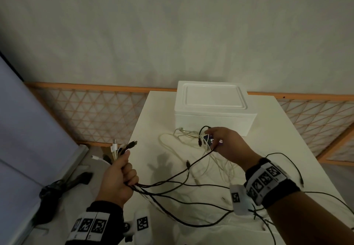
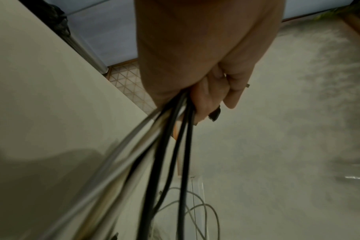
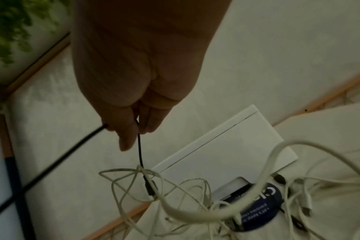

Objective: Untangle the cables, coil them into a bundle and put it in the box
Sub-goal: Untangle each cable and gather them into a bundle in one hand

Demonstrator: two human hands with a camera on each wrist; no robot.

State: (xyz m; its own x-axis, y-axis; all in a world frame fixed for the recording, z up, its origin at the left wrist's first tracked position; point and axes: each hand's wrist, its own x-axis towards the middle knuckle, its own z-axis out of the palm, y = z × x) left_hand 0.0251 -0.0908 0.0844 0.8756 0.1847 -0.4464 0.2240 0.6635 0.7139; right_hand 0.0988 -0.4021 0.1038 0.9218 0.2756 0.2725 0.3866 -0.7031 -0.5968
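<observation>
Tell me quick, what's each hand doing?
Left hand: grips a bunch of cables.
Right hand: pinches one black cable.

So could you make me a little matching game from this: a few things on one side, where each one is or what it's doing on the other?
Things:
1. left hand
2. right hand
3. box
4. white cables

States:
A. lid on, at the table's far end
B. pinches one black cable
C. grips a bunch of cable ends
D. lie tangled in front of the box

Pairs: 1-C, 2-B, 3-A, 4-D
</observation>
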